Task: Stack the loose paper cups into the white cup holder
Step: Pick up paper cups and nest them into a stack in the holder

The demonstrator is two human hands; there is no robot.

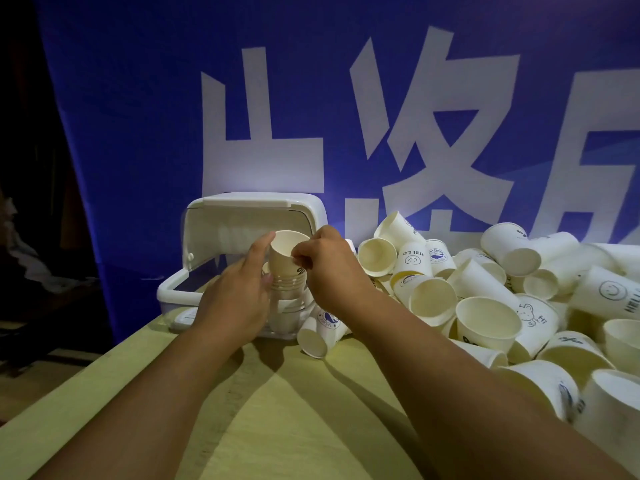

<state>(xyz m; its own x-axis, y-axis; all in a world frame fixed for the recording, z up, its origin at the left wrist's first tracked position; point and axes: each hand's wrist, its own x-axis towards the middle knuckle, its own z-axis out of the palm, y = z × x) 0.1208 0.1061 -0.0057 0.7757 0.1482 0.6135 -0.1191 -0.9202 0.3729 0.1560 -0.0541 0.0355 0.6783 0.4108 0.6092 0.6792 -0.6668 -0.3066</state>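
A white cup holder [173, 289] with its lid [242, 206] flipped up stands at the table's far left. Over its front, my left hand [239, 299] grips a short stack of nested paper cups [287, 282]. My right hand [329, 271] pinches the rim of the top cup [285, 251], which sits in that stack. A large pile of loose paper cups [485, 292] covers the table to the right. One loose cup [320, 332] lies on its side just below my right wrist.
A pale wooden table [277, 410] runs under both forearms, its left edge falling off to a dark floor. A blue banner [346, 116] with big white characters hangs close behind the holder and the pile.
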